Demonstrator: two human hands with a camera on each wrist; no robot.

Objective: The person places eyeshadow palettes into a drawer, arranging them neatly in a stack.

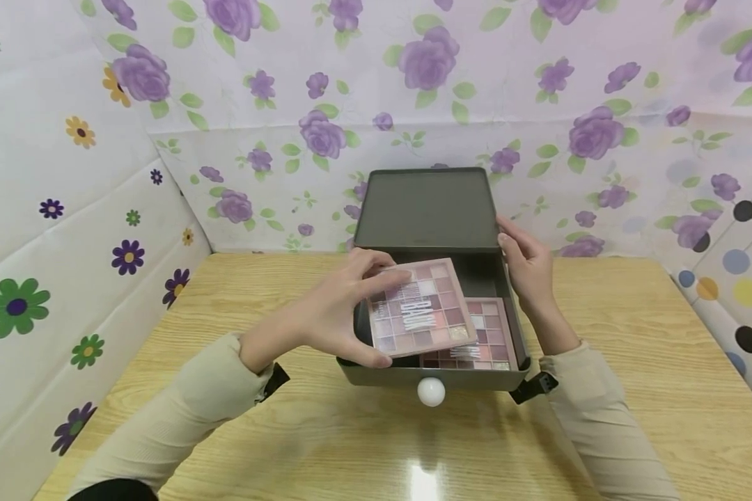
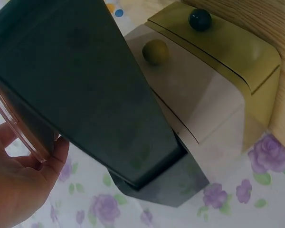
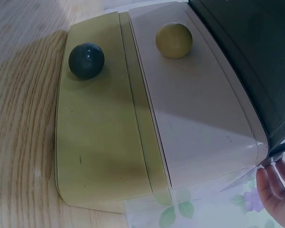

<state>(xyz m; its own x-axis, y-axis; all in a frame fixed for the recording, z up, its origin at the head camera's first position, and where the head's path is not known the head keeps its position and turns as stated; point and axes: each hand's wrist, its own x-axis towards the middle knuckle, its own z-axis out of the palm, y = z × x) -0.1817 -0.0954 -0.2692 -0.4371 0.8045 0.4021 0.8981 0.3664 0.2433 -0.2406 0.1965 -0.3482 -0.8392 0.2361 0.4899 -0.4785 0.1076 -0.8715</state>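
Observation:
My left hand [image 1: 341, 306] grips an eyeshadow palette [image 1: 423, 306] by its left side, thumb at the near edge and fingers over its top face. The palette, its pans seen through a clear lettered cover, is tilted above a pulled-out dark grey drawer [image 1: 376, 376] with a white knob [image 1: 431, 392]. Underneath it, a second eyeshadow palette [image 1: 498, 334] lies in the drawer's right part. My right hand [image 1: 529, 268] touches the right side of the drawer unit [image 1: 426, 209] with its fingertips. In the left wrist view the held palette [image 2: 19, 118] is partly hidden by the drawer.
Below the dark drawer are a pale pinkish drawer [image 3: 199, 104] with a yellow knob [image 3: 174, 41] and a yellow-green drawer [image 3: 97, 128] with a dark knob [image 3: 86, 61]. The unit stands on a wooden table [image 1: 276, 431] near a flowered wall covering [image 1: 257, 188].

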